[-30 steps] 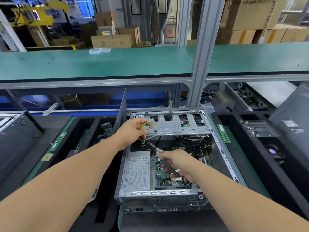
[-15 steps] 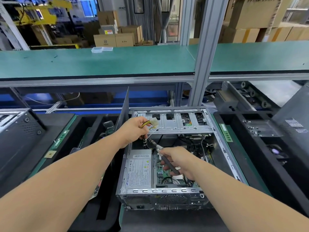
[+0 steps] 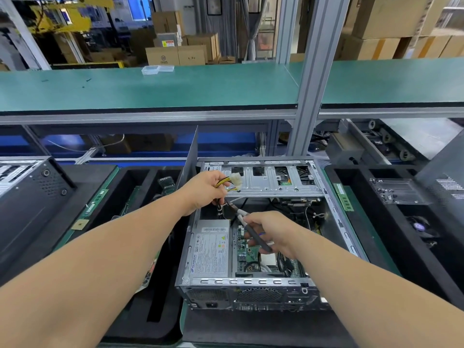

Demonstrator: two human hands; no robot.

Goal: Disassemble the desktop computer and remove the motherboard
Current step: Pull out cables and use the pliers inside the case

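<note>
head: drive cage [image 3: 266, 188] above motherboard [image 3: 249, 254]; psu [image 3: 211, 249] beside.

bare metal case [image 3: 251, 282], seemingly matt green benchtop [image 3: 175, 89]

Green-topped upper shelf [image 3: 175, 89] spans the width, edged in grey metal. Aluminium upright post [image 3: 313, 71] rises right of centre. Small clear plastic tray [image 3: 157, 69] lies on the shelf. Behind: stacked brown cardboard boxes [image 3: 180, 50], further cartons [image 3: 391, 28] at right, yellow machine frame [image 3: 62, 18] at left, bright blue-lit windows [image 3: 138, 7]. Below the shelf: blue panel [image 3: 226, 144], roller conveyor [image 3: 386, 141] at right.
</note>
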